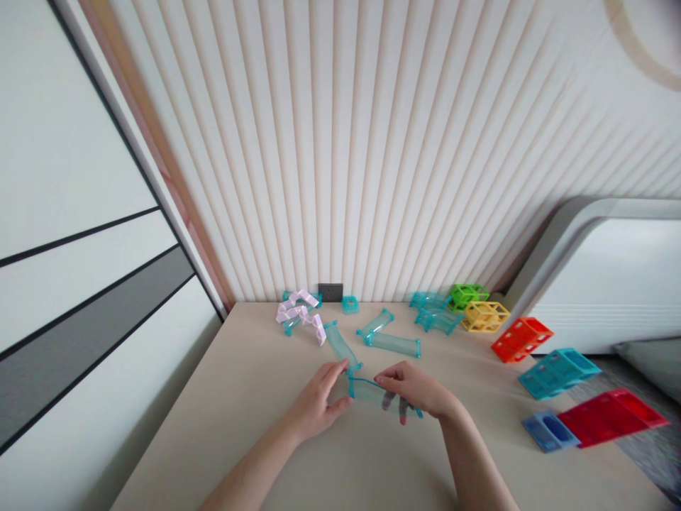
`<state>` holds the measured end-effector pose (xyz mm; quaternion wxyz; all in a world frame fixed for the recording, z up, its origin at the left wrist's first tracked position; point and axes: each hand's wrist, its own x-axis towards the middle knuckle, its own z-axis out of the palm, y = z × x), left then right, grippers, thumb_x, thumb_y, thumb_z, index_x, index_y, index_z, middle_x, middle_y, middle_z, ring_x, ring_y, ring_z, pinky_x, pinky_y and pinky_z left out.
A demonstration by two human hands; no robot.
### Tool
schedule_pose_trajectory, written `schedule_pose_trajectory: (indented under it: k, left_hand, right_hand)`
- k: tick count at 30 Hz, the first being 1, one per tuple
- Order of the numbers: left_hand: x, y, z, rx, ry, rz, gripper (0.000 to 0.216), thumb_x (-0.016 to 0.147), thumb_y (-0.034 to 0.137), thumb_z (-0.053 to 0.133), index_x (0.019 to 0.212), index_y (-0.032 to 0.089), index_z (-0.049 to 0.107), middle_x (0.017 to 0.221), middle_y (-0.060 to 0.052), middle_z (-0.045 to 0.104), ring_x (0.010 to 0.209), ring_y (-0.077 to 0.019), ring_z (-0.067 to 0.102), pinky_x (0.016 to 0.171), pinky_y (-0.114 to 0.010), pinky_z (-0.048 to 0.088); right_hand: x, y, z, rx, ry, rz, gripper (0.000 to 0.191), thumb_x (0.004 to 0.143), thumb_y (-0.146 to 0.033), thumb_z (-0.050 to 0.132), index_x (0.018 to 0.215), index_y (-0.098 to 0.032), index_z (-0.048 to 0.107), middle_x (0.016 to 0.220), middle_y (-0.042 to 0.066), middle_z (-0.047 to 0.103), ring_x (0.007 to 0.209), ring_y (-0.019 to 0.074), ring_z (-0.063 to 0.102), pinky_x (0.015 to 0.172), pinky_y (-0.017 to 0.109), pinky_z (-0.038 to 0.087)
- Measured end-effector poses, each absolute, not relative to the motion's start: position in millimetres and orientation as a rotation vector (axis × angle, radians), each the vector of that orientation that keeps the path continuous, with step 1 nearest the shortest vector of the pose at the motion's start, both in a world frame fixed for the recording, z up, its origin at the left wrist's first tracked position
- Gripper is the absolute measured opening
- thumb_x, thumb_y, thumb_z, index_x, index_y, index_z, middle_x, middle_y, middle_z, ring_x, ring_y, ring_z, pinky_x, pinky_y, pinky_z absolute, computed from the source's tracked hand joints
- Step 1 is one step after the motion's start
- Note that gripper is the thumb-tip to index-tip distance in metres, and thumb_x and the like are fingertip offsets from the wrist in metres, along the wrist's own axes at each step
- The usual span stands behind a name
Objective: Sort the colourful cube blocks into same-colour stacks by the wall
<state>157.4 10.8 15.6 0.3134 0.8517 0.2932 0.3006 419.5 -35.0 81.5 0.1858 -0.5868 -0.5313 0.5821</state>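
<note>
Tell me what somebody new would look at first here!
Probably the colourful blocks along the right side of the table, especially the dark red block at the near end. Next, the right hand near the middle, holding a see-through teal strip, and then the pale purple zigzag at the back left.

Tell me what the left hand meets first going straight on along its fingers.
Likely the near end of the slanting translucent teal piece. The left hand's index fingertip looks right beside that end, perhaps already touching; depth is unclear from this one view.
</note>
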Motion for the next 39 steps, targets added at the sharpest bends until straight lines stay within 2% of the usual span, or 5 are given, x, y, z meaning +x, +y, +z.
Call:
schedule_pose_trajectory:
  k: [8, 17, 24, 32, 39]
  left_hand:
    - [158.8, 4.4, 24.0, 2.21, 0.757, 0.694, 0.016, 0.096, 0.03, 0.059, 0.106, 0.023, 0.068, 0.12, -0.009, 0.065, 0.113, -0.0209, 0.065, 0.101, -0.033, 0.052]
    - [159.1, 1.6, 29.0, 2.241, 0.724, 0.621, 0.02, 0.095, 0.036, 0.059, 0.107, 0.023, 0.067, 0.114, -0.008, 0.066, 0.108, -0.0219, 0.064, 0.098, -0.035, 0.051]
    - [155.3, 2.0, 31.7, 2.139, 0.597, 0.657, 0.036, 0.099, 0.047, 0.048, 0.111, 0.021, 0.07, 0.112, -0.012, 0.068, 0.108, -0.0251, 0.063, 0.099, -0.036, 0.047]
    - [157.1, 7.3, 22.2, 1.324, 0.55, 0.987, 0.084, 0.08, 0.072, 0.065, 0.144, 0.021, 0.047, 0.121, -0.016, 0.06, 0.082, -0.0195, 0.061, 0.069, -0.031, 0.052]
    - [159.4, 7.9, 32.9, 1.106, 0.636, 1.122, 0.056, 0.08, 0.056, 0.076, 0.118, 0.022, 0.055, 0.104, -0.009, 0.069, 0.088, -0.0209, 0.067, 0.08, -0.034, 0.056]
  right_hand:
    - [414.9, -39.6, 85.5, -1.565, -1.627, 1.765, 0.053, 0.089, -0.064, 0.058, 0.079, -0.013, 0.071, 0.08, 0.008, 0.078, 0.04, 0.0078, 0.06, 0.036, 0.016, 0.031]
    - [419.5, -38.6, 90.4, -1.465, -1.612, 1.911, 0.05, 0.087, -0.062, 0.062, 0.078, -0.014, 0.073, 0.073, 0.005, 0.077, 0.037, 0.0063, 0.056, 0.035, 0.015, 0.032]
    - [426.0, -38.8, 91.9, -1.306, -1.519, 1.95, 0.051, 0.084, -0.061, 0.069, 0.102, -0.014, 0.078, 0.073, 0.006, 0.077, 0.036, 0.0075, 0.056, 0.035, 0.016, 0.035]
    - [385.1, -26.1, 65.8, -1.328, -1.51, 0.906, 0.046, 0.09, -0.052, 0.067, 0.123, -0.021, 0.072, 0.096, 0.008, 0.077, 0.073, 0.0197, 0.07, 0.071, 0.034, 0.056]
    - [352.9, -32.8, 50.5, -1.317, -2.041, 0.172, 0.034, 0.099, -0.038, 0.059, 0.131, -0.029, 0.067, 0.111, 0.01, 0.075, 0.096, 0.0238, 0.07, 0.084, 0.036, 0.053]
